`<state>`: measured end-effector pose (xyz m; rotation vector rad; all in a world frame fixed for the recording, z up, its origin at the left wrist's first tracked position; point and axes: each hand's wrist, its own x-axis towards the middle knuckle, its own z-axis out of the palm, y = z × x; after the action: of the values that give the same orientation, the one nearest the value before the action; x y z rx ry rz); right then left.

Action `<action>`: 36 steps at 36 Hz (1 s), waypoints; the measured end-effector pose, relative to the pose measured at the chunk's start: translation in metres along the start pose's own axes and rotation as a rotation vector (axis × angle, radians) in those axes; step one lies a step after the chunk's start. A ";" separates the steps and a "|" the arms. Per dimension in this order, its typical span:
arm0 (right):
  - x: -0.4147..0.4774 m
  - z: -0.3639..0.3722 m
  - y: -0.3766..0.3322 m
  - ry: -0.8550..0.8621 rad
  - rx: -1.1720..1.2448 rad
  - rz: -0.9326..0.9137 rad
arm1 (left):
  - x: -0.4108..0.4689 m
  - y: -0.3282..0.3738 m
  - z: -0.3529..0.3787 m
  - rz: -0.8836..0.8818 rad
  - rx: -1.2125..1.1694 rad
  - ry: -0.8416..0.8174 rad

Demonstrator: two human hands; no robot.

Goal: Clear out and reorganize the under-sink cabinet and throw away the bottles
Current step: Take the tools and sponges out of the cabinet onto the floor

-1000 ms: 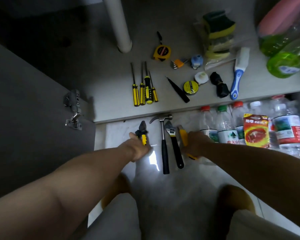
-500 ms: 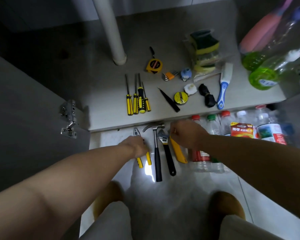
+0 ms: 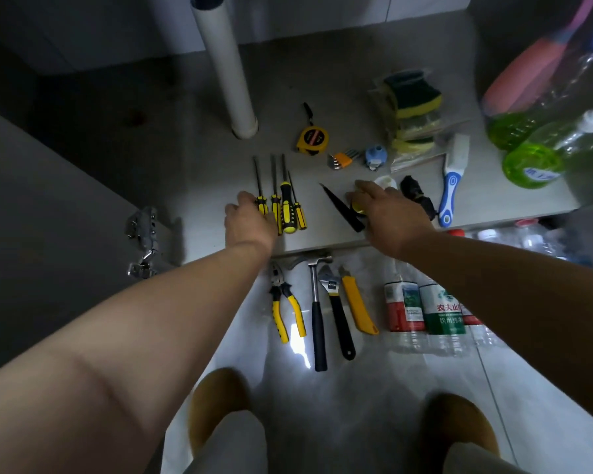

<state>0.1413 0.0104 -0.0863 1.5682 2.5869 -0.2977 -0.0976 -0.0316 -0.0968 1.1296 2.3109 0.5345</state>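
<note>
Here, left hand (image 3: 250,224) on slim yellow-black screwdriver handles (image 3: 290,213), grip unclear; right hand (image 3: 387,213), fingers straight, over round tape roll (image 3: 356,206)

Left of the pipe (image 3: 225,70) the cabinet floor (image 3: 124,155) offers open room; right of it tape measure (image 3: 311,140), sponges (image 3: 413,97) and green bottles (image 3: 528,162) crowd; screwdrivers (image 3: 285,206) lie in front.

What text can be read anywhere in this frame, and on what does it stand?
"农夫山", its end hidden: green-labelled water bottle.
"饮用", rest blurred: same label, line below.
Tape measure: face label too blurred to read.
Red-labelled bottle: print too small.
Green detergent bottle: label blurred.
</note>
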 end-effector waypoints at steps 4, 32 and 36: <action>0.006 0.003 -0.002 0.038 -0.039 -0.003 | 0.009 -0.005 -0.002 0.012 -0.042 0.014; -0.080 0.090 -0.138 -0.419 0.491 -0.046 | -0.062 -0.090 -0.080 -0.360 -0.150 -1.072; -0.080 0.117 -0.174 -0.393 0.618 -0.024 | -0.062 -0.106 -0.075 -0.365 0.020 -1.043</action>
<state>0.0228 -0.1627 -0.1657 1.4198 2.3097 -1.3598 -0.1738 -0.1516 -0.0785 0.6914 1.5156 -0.2049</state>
